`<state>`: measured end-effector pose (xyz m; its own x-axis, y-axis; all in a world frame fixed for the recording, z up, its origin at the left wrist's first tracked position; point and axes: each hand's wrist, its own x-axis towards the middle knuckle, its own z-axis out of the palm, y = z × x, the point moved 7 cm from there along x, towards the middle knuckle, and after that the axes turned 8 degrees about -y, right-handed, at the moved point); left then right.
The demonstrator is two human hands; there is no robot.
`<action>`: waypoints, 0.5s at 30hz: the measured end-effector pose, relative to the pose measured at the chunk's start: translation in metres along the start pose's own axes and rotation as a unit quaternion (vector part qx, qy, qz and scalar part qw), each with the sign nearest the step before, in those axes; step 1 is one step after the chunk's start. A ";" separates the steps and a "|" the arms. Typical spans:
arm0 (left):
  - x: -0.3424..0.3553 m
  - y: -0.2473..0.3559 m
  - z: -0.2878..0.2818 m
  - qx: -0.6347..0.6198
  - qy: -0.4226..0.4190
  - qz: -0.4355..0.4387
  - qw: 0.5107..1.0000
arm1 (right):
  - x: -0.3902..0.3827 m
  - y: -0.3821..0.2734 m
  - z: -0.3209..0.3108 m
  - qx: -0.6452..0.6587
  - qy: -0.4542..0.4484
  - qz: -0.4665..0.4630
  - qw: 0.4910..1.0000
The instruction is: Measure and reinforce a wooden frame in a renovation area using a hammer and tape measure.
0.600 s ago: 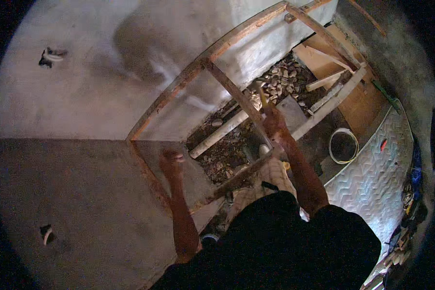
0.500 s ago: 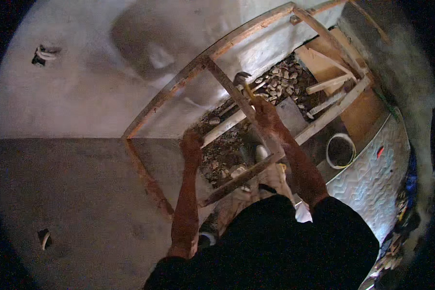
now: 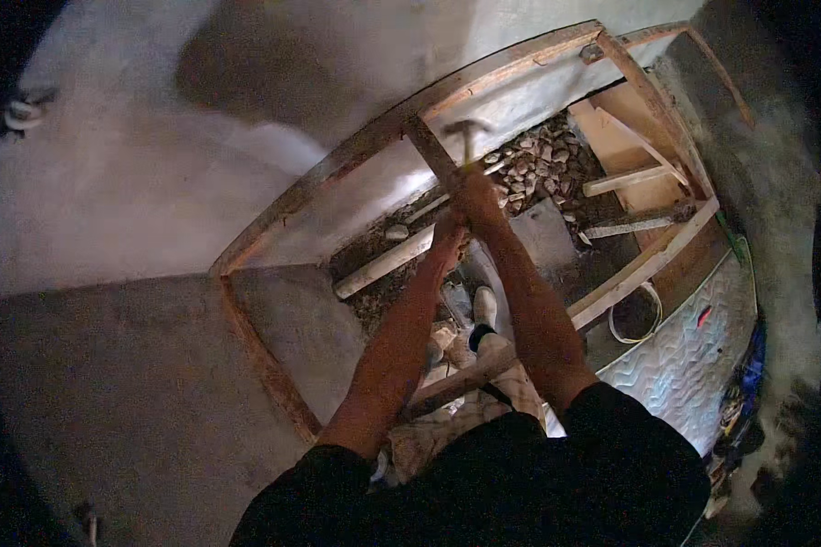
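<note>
My right hand (image 3: 480, 199) is closed round the handle of a hammer (image 3: 468, 137), its metal head up and away from me. My left hand (image 3: 451, 232) is close against the right one, just below it. Its fingers look curled, but whether they hold the hammer's lower handle or the wood is hidden. Both hands are over the crosspiece (image 3: 426, 149) of a rough wooden frame (image 3: 287, 196), which spans the space in front of me.
Below the frame lie broken stones (image 3: 543, 162), a pale wooden post (image 3: 385, 263) and a grey slab (image 3: 543, 228). Boards (image 3: 625, 180) lie far right. A coil of pale cable (image 3: 636, 314) and a quilted mattress (image 3: 670, 365) are to the right. Plastered walls (image 3: 137, 182) stand left and ahead.
My left hand has moved right and up, from the frame's left part to beside my right hand. The right hand with the hammer has shifted slightly, and the view has tilted.
</note>
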<state>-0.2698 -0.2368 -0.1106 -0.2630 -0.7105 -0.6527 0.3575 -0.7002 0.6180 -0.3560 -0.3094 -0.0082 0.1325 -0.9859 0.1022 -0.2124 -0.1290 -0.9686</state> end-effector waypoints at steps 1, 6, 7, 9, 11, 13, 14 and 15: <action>0.005 0.000 -0.004 -0.029 -0.035 -0.010 0.999 | 0.005 0.000 0.003 -0.002 0.005 0.001 1.000; 0.027 0.003 -0.048 0.097 -0.053 0.065 0.992 | -0.002 -0.011 0.023 0.125 0.030 0.152 0.980; 0.034 -0.002 -0.048 0.094 -0.054 0.067 0.992 | -0.004 -0.048 0.020 -0.086 0.115 0.073 0.987; 0.023 0.028 -0.039 0.223 0.029 0.461 0.858 | -0.005 -0.036 0.031 0.046 0.170 0.117 0.977; 0.027 0.022 -0.031 0.227 0.017 0.442 0.868 | -0.005 -0.029 0.046 -0.195 0.095 -0.019 0.976; 0.033 0.020 -0.034 0.253 0.007 0.402 0.880 | 0.002 -0.033 0.063 -0.301 0.095 0.010 0.949; 0.032 0.018 -0.034 0.266 0.002 0.383 0.885 | 0.002 -0.023 0.061 -0.241 0.085 0.094 0.962; 0.030 0.015 -0.038 0.280 0.002 0.366 0.887 | 0.004 -0.027 0.063 -0.177 0.070 0.174 0.966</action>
<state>-0.2378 -0.2657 -0.1376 -0.1405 -0.9900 0.0124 -0.0707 0.0225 0.9972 -0.2891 -0.3032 0.0044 -0.1327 -0.9779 -0.1616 -0.5411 0.2080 -0.8148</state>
